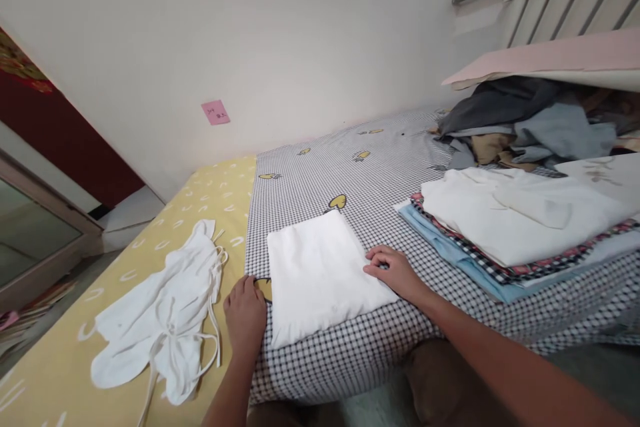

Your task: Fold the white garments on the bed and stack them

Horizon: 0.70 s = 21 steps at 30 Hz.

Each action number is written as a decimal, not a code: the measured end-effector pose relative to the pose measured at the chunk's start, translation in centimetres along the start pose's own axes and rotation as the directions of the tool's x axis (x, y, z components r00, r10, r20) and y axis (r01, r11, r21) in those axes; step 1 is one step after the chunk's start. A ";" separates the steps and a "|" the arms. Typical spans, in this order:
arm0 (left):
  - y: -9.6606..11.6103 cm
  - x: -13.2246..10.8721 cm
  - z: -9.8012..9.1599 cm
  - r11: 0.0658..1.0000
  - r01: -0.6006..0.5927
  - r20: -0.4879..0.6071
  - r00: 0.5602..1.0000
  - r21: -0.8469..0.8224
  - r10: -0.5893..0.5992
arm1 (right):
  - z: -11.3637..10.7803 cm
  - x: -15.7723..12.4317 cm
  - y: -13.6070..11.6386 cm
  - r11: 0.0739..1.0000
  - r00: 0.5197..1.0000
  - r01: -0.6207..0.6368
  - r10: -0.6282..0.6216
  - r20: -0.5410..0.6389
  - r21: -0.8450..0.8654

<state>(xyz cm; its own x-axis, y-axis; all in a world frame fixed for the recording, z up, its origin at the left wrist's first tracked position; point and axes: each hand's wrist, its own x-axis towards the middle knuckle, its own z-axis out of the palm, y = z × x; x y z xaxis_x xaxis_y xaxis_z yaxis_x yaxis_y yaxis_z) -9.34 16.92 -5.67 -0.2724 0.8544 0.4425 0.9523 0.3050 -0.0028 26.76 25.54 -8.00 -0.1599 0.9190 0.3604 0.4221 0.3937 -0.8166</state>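
Your folded white cloth (pixel 320 273) lies smooth and rectangular on the near checked sheet (pixel 380 173); your left hand (pixel 245 313) rests flat at its left edge, your right hand (pixel 395 270) presses its right edge, fingers loosely curled.

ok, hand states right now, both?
Left hand: open, flat on the bed beside the folded white cloth.
Right hand: curled on the cloth's edge; grip cannot be told.

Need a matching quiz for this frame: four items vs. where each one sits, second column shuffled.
1. folded white cloth
2. white garment with ties
3. pink note
4. dark clothes heap

A. on the wall
B. on the yellow sheet
C. far right, at the back
D. between left hand and right hand

Pairs: 1-D, 2-B, 3-A, 4-C
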 end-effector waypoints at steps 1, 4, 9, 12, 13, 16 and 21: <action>0.0 0.0 0.0 1.000 -0.001 -0.003 1.000 0.002 0.001 | -0.1 -0.1 -0.1 1.000 1.000 -0.001 0.001 0.001 0.031; 0.0 -0.1 0.0 1.000 0.002 -0.008 1.000 0.004 -0.001 | -0.8 0.1 0.1 0.984 0.999 -0.048 0.045 0.023 0.169; 0.1 -0.2 0.2 1.000 0.024 -0.004 1.000 -0.011 -0.024 | -2.8 2.8 -0.5 0.992 0.988 -0.119 0.123 -0.091 0.052; 0.0 -0.3 0.6 0.999 0.029 -0.005 1.000 -0.027 -0.029 | -1.3 5.0 -3.7 0.961 0.989 0.028 -0.066 -0.129 -0.275; -0.1 -0.4 0.7 0.999 0.029 -0.010 1.000 -0.033 -0.029 | 0.0 5.5 -5.0 0.932 0.989 0.092 -0.128 -0.080 -0.351; -0.1 -0.6 1.0 0.998 0.032 -0.020 0.999 -0.055 -0.033 | 5.0 6.5 -8.7 0.839 0.967 0.253 -0.210 0.141 -0.481; 0.0 -0.7 1.3 0.995 0.043 -0.031 0.998 -0.085 -0.046 | 12.2 7.8 -9.2 0.782 0.922 0.267 -0.038 0.385 -0.563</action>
<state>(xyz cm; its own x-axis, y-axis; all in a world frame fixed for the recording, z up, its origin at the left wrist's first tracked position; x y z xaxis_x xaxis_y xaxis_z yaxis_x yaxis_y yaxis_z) -9.35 16.83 -7.14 -0.3114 0.8259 0.4701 0.9479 0.3048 0.0924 10.76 29.36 -3.18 -0.5067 0.8409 0.1901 0.7898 0.5412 -0.2886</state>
